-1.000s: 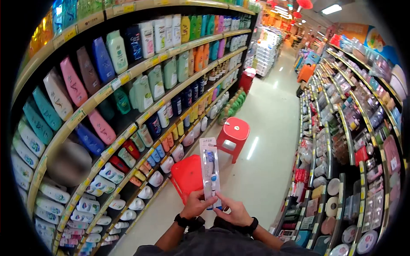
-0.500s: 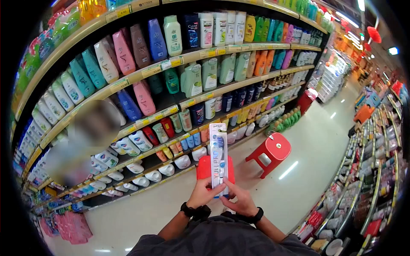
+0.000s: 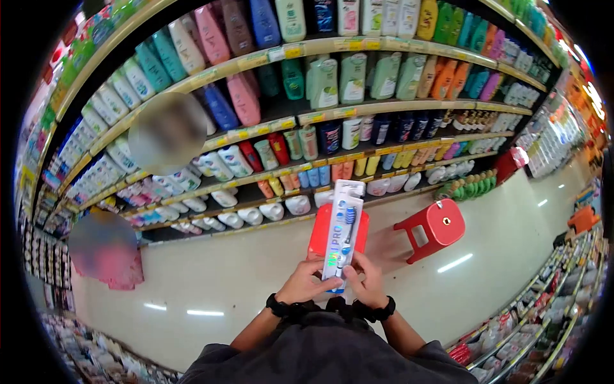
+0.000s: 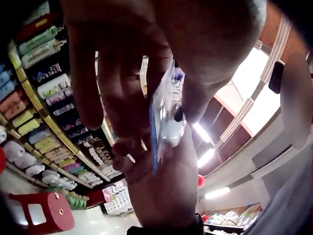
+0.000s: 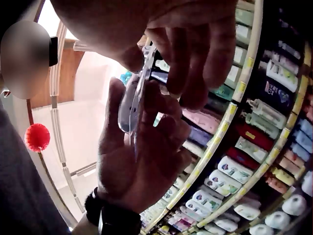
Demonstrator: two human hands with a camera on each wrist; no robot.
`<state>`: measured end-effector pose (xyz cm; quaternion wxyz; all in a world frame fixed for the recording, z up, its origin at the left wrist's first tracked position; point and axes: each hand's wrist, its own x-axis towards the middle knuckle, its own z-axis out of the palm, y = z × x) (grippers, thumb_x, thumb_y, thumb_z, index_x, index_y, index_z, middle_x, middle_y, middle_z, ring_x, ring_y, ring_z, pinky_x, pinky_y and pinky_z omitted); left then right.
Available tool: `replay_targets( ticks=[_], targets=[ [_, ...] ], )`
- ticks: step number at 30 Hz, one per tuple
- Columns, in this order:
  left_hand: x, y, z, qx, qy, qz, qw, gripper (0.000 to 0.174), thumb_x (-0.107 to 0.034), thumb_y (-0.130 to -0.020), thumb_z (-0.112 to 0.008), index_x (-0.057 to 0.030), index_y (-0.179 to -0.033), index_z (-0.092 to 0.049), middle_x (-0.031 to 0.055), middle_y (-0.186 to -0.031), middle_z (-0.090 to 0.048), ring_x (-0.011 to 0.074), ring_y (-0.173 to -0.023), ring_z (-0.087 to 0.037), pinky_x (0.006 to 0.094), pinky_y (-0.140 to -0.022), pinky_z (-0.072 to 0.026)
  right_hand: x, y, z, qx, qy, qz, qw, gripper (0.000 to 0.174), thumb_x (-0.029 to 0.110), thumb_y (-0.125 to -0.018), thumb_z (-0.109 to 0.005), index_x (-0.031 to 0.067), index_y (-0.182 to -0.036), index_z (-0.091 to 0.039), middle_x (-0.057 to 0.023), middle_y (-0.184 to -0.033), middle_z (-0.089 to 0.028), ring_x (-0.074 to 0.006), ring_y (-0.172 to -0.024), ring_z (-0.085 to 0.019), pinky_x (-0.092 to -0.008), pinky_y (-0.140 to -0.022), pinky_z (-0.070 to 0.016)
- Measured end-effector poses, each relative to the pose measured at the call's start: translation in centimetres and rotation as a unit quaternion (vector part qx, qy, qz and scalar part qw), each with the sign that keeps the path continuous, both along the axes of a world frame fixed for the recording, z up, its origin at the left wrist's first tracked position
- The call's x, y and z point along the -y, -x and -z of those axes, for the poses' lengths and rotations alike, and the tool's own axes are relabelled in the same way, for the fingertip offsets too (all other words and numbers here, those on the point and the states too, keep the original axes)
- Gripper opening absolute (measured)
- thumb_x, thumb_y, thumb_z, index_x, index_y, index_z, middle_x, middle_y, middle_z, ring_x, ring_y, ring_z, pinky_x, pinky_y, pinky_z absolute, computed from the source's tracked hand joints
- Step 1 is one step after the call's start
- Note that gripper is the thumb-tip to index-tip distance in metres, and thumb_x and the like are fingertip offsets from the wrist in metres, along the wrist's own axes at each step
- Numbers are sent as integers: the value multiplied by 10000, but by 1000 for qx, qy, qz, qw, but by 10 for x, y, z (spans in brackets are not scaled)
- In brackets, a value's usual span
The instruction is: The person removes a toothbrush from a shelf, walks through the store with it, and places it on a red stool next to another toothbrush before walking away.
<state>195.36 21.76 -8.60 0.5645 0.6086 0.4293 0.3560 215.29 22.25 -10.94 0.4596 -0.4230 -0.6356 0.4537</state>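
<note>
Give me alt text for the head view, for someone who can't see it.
A left hand and right hand hold a packaged toothbrush in a shop aisle. Shelves lined with colourful bottles rise beyond it, and a red stool stands to the right.

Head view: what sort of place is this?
Probably a supermarket toiletries aisle: rows of bottles on long shelves edged with price labels, plus a packaged toothbrush.

A red stool (image 3: 441, 232) stands on shiny floor (image 3: 211, 281) beside shelves (image 3: 409, 44).
</note>
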Motion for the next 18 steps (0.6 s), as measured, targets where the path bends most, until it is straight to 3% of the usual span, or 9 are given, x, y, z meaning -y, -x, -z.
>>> replay_targets(
  ticks=[4, 11, 14, 18],
  targets=[
    [9, 0, 13, -44, 17, -21, 999, 312, -203, -902, -741, -20, -1151, -693, 72, -1030, -725, 141, -873, -670, 303, -771, -544, -8, 1, 0, 30, -15, -33, 999, 291, 152, -986, -619, 2, -1234, -604, -135, -890, -708, -172, -768, -696, -314, -687, -549],
    [13, 12, 3, -121, -52, -129, 983, 247, -186, -1005, -562, 20, -1112, -648, 118, -888, -702, 172, -779, -675, 322, -696, -538, -18, 17, 4, 30, 14, -69, 997, 228, 127, -983, -627, 19, -1184, -625, -143, -850, -695, -182, -714, -685, -316, -650, -534],
    [20, 21, 3, -109, -42, -201, 973, 273, -241, -994, -592, -11, -1128, -652, 131, -907, -721, 236, -760, -703, 337, -668, -556, -22, 29, 6, 46, 3, -98, 994, 230, 127, -975, -640, 23, -1180, -632, -139, -836, -688, -184, -695, -677, -315, -640, -529],
    [26, 30, 11, -105, -59, -261, 958, 237, -190, -972, -636, -12, -1127, -647, 126, -848, -728, 218, -686, -700, 327, -640, -553, -27, 42, 9, 89, -28, -133, 987, 269, 135, -960, -661, 32, -1206, -629, -134, -831, -693, -190, -684, -683, -312, -625, -530]
  ],
)
